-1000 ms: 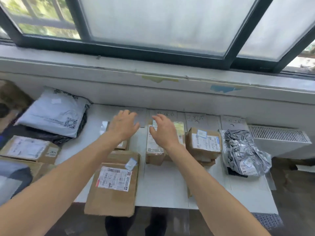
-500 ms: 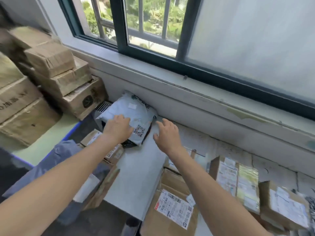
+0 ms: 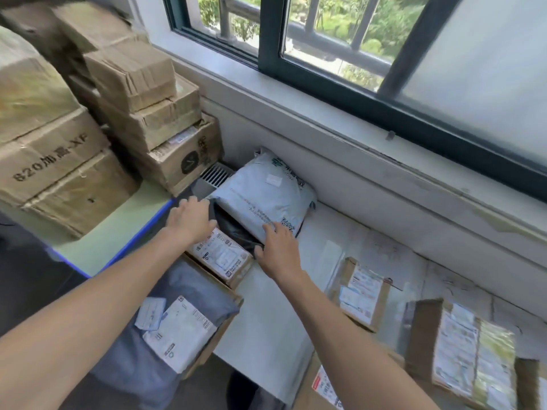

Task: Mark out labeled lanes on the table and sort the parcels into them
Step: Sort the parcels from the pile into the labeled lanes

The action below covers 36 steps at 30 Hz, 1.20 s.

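A light grey poly mailer [image 3: 263, 190] lies on a black bag [image 3: 233, 229] at the table's far left, against the wall. My left hand [image 3: 189, 220] rests at the mailer's left corner, fingers spread over the black bag. My right hand [image 3: 278, 247] lies flat on the mailer's near edge by its QR code. Neither hand visibly grips anything. A small labelled carton [image 3: 222, 255] sits just below my left hand. A grey mailer with white labels [image 3: 174, 324] lies nearer me. On the white table [image 3: 266, 321] to the right are more labelled cartons [image 3: 361, 294] [image 3: 461, 356].
Large cardboard boxes [image 3: 142, 113] are stacked at the left on a green surface with a blue edge [image 3: 139, 235]. A window sill and wall run along the back. A vent grille [image 3: 216, 176] shows behind the mailer. Faint paper lane labels [image 3: 384, 247] lie along the wall.
My view has swung left from the sorted lanes to the unsorted pile. Both hands moved left and came down on the light grey mailer and the black bag.
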### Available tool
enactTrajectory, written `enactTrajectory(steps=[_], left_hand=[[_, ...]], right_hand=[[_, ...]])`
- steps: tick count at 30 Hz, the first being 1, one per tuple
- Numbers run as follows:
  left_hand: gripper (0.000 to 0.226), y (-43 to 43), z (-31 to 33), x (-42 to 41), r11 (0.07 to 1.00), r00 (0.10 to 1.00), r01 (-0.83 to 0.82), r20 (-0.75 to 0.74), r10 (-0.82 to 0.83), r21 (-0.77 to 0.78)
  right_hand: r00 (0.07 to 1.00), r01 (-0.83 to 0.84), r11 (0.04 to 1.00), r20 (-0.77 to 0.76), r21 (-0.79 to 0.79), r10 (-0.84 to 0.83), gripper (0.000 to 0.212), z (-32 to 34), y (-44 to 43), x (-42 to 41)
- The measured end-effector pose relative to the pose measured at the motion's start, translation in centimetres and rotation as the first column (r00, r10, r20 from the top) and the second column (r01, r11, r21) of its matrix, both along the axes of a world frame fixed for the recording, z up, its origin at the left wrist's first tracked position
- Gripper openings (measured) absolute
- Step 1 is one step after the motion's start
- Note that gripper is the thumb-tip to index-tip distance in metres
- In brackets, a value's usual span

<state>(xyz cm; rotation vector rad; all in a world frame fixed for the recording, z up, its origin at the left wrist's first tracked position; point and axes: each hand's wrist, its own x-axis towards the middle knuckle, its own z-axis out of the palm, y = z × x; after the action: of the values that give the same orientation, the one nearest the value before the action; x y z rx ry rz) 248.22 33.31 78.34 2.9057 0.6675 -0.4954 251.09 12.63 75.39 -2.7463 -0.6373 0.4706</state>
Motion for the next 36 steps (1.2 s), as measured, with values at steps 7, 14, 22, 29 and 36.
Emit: enactTrajectory(steps=[7, 14, 22, 29, 36], left_hand=[[0.070, 1.9, -2.7, 6.1, 0.904, 0.970, -0.180, 0.082, 0.229, -0.389], [0.070, 1.1, -5.6, 8.9, 0.772, 0.941, -0.245, 0.045, 0.334, -0.587], [0.071, -0.1, -4.0, 9.0, 0.674, 0.914, -0.309, -0.014, 0.406, -0.671], [0.033, -1.1, -1.1, 8.5, 0.316, 0.907, -0.274, -0.135, 0.398, -0.909], [0.022, -2.9, 2.3, 6.6, -0.003, 0.913, -0.180, -0.168, 0.371, -0.984]], right_hand=[[0.643, 0.744, 0.608, -0.544, 0.277, -0.539, 0.056, -3.4, -0.2, 3.7], [0.505, 0.858, 0.408, -0.663, 0.313, -0.553, 0.056, -5.3, -0.6, 5.2], [0.444, 0.895, 0.254, -0.674, 0.366, -0.591, 0.016, -6.0, -2.3, 5.0], [0.423, 0.894, 0.144, -0.694, 0.425, -0.583, 0.021, -3.9, -5.8, 4.3], [0.407, 0.901, -0.013, -0.857, 0.433, -0.317, 0.032, -0.5, -10.3, 3.1]])
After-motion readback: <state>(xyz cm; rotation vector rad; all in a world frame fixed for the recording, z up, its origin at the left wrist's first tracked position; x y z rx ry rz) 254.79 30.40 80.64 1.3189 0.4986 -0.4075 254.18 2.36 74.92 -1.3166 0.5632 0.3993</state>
